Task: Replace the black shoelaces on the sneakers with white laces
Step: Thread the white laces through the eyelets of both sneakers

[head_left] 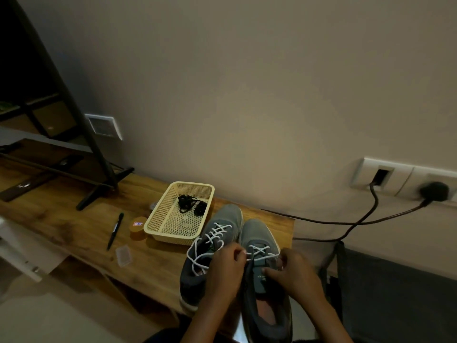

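Two grey sneakers stand side by side at the right end of the wooden table (74,219). The left sneaker (217,226) carries a white lace (197,253) with loose loops hanging over its side. The right sneaker (259,233) has a white lace (259,250) crossed through its front eyelets. My left hand (226,271) pinches that lace by the right shoe's left eyelets. My right hand (291,273) grips the shoe's right upper edge, thumb on the tongue. Two bundled black laces (190,204) lie in the cream basket (158,226).
A black pen (115,231), a small orange round tin (137,225) and a clear plastic case (123,254) lie left of the basket. A TV on black legs (99,191) stands at the far left. Power cables (346,219) hang from wall sockets at the right.
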A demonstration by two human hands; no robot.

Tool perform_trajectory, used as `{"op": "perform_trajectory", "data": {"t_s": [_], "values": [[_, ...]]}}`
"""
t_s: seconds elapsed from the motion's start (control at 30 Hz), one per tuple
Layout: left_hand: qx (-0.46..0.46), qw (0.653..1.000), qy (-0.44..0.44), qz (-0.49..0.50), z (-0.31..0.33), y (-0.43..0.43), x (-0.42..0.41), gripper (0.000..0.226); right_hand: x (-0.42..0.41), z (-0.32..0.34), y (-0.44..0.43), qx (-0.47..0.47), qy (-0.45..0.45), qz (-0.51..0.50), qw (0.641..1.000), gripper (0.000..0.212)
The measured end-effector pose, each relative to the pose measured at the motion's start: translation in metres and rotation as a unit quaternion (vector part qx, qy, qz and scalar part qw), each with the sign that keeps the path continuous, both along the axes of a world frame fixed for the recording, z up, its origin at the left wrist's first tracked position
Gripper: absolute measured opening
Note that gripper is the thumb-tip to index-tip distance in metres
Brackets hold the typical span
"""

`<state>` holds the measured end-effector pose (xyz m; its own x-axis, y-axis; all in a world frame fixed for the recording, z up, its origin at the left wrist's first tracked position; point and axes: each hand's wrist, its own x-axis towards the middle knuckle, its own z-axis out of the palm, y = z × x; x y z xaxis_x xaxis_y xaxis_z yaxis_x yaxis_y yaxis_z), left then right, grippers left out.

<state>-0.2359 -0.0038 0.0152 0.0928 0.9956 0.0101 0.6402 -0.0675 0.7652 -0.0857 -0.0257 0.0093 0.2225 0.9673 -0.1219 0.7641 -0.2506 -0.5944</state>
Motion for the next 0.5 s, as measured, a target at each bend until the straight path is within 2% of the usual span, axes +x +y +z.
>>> {"op": "perform_trajectory", "data": {"t_s": [0.1, 0.23, 0.3, 0.4, 0.5], "values": [[0.015, 0.995, 0.102, -0.009, -0.001, 0.001, 0.002, 0.019, -0.005, 0.0, 0.0, 0.012, 0.032, -0.005, 0.999, 0.03], [-0.018, 0.99, 0.137, -0.008, 0.002, 0.001, 0.005, 0.013, -0.01, -0.005, -0.001, 0.008, 0.037, -0.018, 0.999, 0.025], [-0.004, 0.988, 0.155, 0.01, 0.006, 0.002, 0.005, 0.016, -0.009, -0.005, -0.002, 0.005, 0.034, -0.017, 0.999, 0.026], [0.053, 0.981, 0.177, 0.059, 0.013, 0.002, 0.001, 0.018, -0.008, -0.003, -0.002, 0.012, 0.032, -0.013, 0.999, 0.028], [0.156, 0.958, 0.205, 0.127, 0.013, 0.001, -0.005, 0.007, -0.007, -0.002, -0.003, 0.017, 0.034, -0.009, 0.999, 0.031]]}}
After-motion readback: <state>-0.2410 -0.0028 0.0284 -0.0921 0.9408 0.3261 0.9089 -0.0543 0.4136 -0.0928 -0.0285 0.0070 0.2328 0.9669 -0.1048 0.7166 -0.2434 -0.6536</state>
